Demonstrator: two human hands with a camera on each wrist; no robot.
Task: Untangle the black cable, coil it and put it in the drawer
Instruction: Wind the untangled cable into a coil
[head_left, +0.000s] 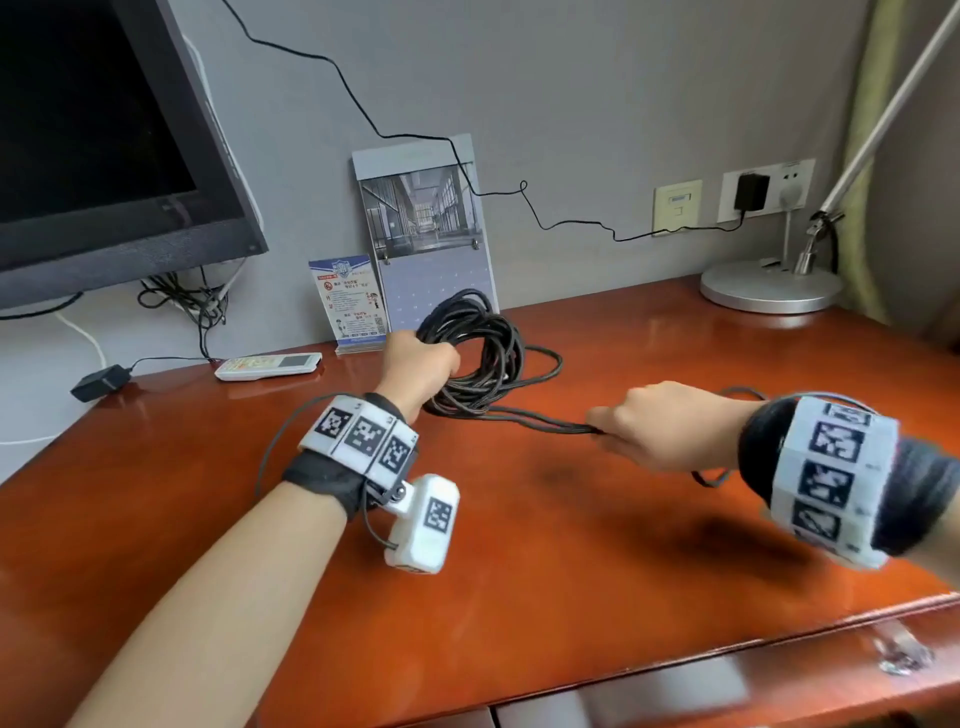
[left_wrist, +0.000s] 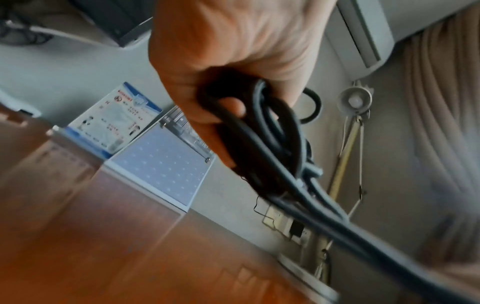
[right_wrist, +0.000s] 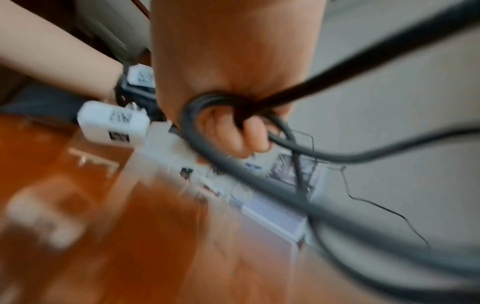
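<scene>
Coiling was under way: the left hand (head_left: 422, 368) gripped the black cable (head_left: 480, 358) loops above the far surface (head_left: 571, 545), the right hand (head_left: 660, 426) clutched trailing strands, apparently needing another wrap.

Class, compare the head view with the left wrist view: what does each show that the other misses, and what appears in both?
Only the head view shows the right hand gripping strands pulled out from the coil, plus the monitor and the remote control.

Only the left wrist view shows the left hand's curled fingers wrapped round the strands, and a wall air conditioner.

Both show the left hand holding the black cable, the desk calendar and the wooden desk.
</scene>
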